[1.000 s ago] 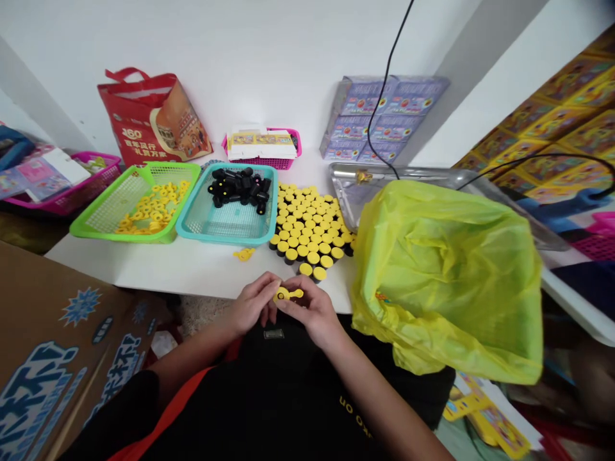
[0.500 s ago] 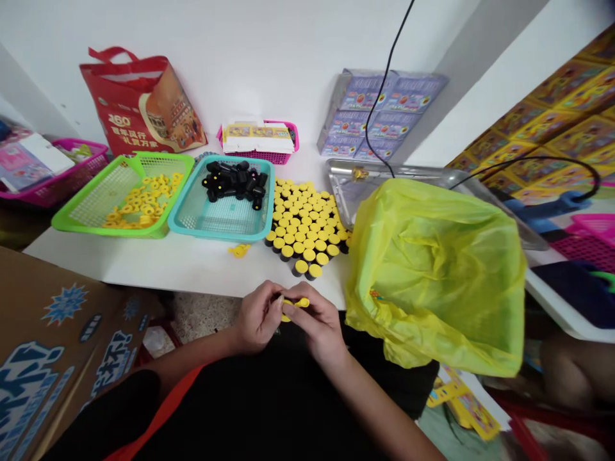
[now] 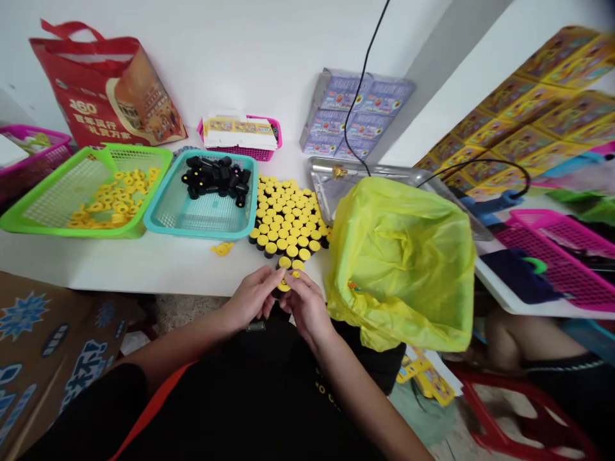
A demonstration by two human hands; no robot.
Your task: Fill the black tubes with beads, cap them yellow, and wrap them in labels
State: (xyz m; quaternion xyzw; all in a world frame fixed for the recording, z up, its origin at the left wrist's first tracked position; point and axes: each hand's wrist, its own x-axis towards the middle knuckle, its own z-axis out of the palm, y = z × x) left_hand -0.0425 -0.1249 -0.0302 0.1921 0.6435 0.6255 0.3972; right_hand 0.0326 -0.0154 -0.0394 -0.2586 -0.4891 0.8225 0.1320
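My left hand (image 3: 252, 298) and my right hand (image 3: 303, 304) meet at the front edge of the white table (image 3: 158, 266), fingers pinched together on a small yellow cap piece (image 3: 284, 285). Just beyond my fingertips stands a cluster of black cylinders with yellow tops (image 3: 287, 214). One loose yellow piece (image 3: 223, 248) lies on the table to the left of my hands. A teal basket (image 3: 202, 205) holds several loose black cylinders, and a green basket (image 3: 81, 198) holds yellow rings.
A yellow plastic bag (image 3: 403, 256) stands to the right of my hands, with a metal tray (image 3: 384, 182) behind it. A red bag (image 3: 103, 86), a pink basket (image 3: 240, 137), stacked purple boxes (image 3: 353, 115) and a black cable line the wall. A cardboard box (image 3: 52, 339) is lower left.
My hands have lifted from my lap toward the table edge with the yellow piece, closer to the capped cylinders. The view has swung to the right.
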